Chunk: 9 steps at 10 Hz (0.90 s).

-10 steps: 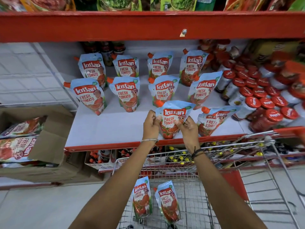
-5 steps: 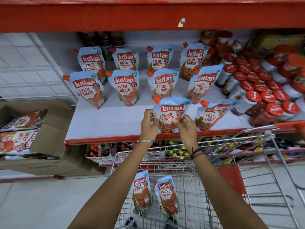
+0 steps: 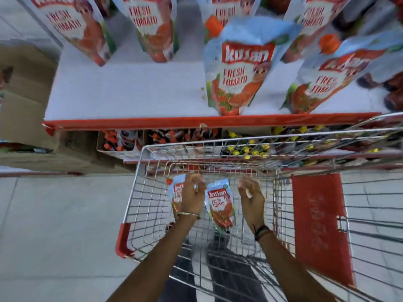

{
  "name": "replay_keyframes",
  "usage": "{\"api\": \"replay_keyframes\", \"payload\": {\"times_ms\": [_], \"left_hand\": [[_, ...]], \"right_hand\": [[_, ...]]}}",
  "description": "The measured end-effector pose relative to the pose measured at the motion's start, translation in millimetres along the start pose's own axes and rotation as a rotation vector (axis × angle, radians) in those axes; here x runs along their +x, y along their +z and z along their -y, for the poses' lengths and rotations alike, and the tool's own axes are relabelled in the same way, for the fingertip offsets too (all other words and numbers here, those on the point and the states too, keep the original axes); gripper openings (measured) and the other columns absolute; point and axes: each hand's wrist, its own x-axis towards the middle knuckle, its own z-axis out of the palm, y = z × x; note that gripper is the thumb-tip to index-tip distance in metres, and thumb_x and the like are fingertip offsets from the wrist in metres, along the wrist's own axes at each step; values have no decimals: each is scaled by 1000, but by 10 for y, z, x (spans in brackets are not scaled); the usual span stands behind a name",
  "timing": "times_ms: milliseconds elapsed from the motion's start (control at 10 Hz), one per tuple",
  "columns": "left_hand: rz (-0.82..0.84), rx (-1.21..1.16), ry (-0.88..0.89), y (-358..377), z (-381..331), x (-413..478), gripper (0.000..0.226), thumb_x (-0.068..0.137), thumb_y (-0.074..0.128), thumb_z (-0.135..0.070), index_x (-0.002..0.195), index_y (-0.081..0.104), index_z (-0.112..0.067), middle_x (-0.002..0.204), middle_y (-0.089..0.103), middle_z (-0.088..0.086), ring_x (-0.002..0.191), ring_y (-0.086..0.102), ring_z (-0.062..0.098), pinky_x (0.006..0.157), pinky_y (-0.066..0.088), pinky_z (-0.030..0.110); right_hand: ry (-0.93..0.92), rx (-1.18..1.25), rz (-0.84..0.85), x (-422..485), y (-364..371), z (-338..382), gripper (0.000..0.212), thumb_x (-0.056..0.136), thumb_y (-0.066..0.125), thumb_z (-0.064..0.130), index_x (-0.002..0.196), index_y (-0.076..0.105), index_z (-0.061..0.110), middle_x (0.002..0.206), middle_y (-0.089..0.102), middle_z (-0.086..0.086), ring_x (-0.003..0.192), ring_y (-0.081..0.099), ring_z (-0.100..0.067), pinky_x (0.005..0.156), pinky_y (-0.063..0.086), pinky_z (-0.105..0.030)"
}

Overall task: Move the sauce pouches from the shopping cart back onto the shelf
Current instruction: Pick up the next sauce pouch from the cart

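Note:
Two sauce pouches lie on the wire floor of the shopping cart (image 3: 139,177). My left hand (image 3: 193,199) hovers over the left pouch (image 3: 175,192) and covers much of it, its fingers loosely curled at the pouch's top; I cannot tell if they touch it. My right hand (image 3: 250,198) is just right of the right pouch (image 3: 220,208), fingers apart and holding nothing. On the white shelf (image 3: 130,94) above, a pouch (image 3: 237,77) stands by itself at the front edge, with several more pouches beside and behind it.
The cart's red seat flap (image 3: 318,225) hangs at the right. A cardboard box (image 3: 24,105) sits left of the shelf. Bottles with yellow caps (image 3: 246,149) fill the lower shelf behind the cart's front rim. Grey floor lies to the left.
Both hands let go of the pouch at the shelf's front edge and dropped down into the cart. The view tilted downward and closer.

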Motion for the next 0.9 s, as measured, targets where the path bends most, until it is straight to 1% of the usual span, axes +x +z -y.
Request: {"api": "replay_keyframes", "payload": {"times_ms": [100, 200, 300, 400, 500, 600, 700, 800, 900], "left_hand": [[166, -11, -315, 276, 405, 34, 25, 74, 71, -25, 93, 61, -11, 90, 70, 14, 89, 67, 22, 83, 54, 37], [222, 35, -498, 557, 671, 26, 37, 83, 60, -15, 108, 53, 11, 115, 60, 30, 113, 55, 40, 99, 43, 45], [248, 152, -546, 703, 755, -2, 65, 74, 57, -43, 114, 50, 8, 122, 56, 26, 116, 52, 38, 95, 44, 40], [256, 190, -602, 835, 908, 53, 49, 87, 57, -22, 128, 43, 2, 133, 51, 17, 125, 47, 32, 96, 35, 31], [243, 257, -678, 995, 1118, 153, 46, 89, 53, -19, 127, 42, 5, 133, 50, 20, 125, 47, 36, 101, 39, 38], [208, 275, -748, 1024, 1094, 180, 47, 85, 56, -18, 123, 43, 6, 129, 50, 26, 120, 49, 39, 100, 42, 41], [211, 277, -681, 1060, 1233, 186, 33, 81, 58, -16, 106, 57, 6, 113, 64, 24, 104, 60, 38, 84, 52, 37], [215, 226, -690, 976, 1110, 124, 28, 80, 62, -10, 103, 59, 5, 110, 66, 20, 101, 62, 35, 77, 49, 32], [247, 221, -656, 829, 936, 53, 36, 75, 67, -10, 108, 60, 2, 116, 66, 20, 104, 62, 35, 84, 51, 32]], "right_hand": [[239, -92, 91, 73, 91, -488, 27, 89, 55, 4, 83, 54, 30, 98, 60, -14, 93, 61, -20, 86, 48, -38], [447, -80, 163, 181, 213, -779, 17, 88, 54, -3, 75, 50, 7, 73, 53, -2, 63, 61, -6, 58, 47, -10], [540, -155, 318, 290, 346, -1092, 22, 88, 58, 16, 68, 56, 5, 69, 61, -9, 65, 61, -24, 55, 56, -15], [598, -228, 353, 404, 400, -1398, 31, 86, 58, 25, 105, 59, 0, 95, 63, -12, 95, 63, -30, 87, 51, -36], [612, -197, 333, 471, 401, -1482, 23, 84, 62, 16, 90, 65, -7, 60, 66, -1, 63, 65, -18, 69, 57, -26], [593, -180, 321, 423, 399, -1419, 21, 85, 65, 13, 65, 57, 12, 57, 60, 3, 50, 59, -7, 42, 47, -9], [596, -145, 297, 404, 393, -1430, 23, 82, 67, 11, 64, 54, 16, 63, 61, -6, 55, 57, -19, 50, 54, -22], [599, -136, 337, 364, 341, -1396, 16, 78, 69, 7, 66, 62, 15, 75, 68, -20, 63, 62, -27, 73, 56, -43], [568, -77, 351, 262, 255, -1226, 21, 78, 68, 3, 66, 62, 19, 72, 68, -15, 60, 61, -24, 74, 55, -45]]}}
